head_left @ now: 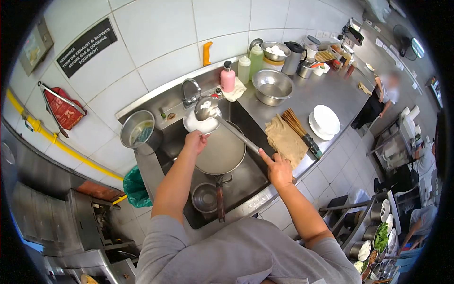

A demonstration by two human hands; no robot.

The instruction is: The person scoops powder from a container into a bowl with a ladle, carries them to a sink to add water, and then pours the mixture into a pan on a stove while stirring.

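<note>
My left hand [195, 141] is closed on the near rim of a bowl [189, 124] with white contents, held over the sink [168, 163] near the faucet [190, 91]. A long-handled steel ladle [239, 136] is in my right hand [279, 170], index finger stretched along its handle. The ladle's head is over the bowl, with some white stuff on it. Below them, a large round pot [222, 154] holds cloudy pale liquid. A small steel pan [205, 198] lies in the sink's near corner, beside a brown handle [220, 199].
A steel pot [141, 131] stands on the sink's left edge. To the right are a tan cloth [286, 139], a stick brush [302, 132], white plates [325, 120] and a steel bowl [273, 86]. A pink bottle [227, 79] stands behind. Another person [385, 92] stands farther off.
</note>
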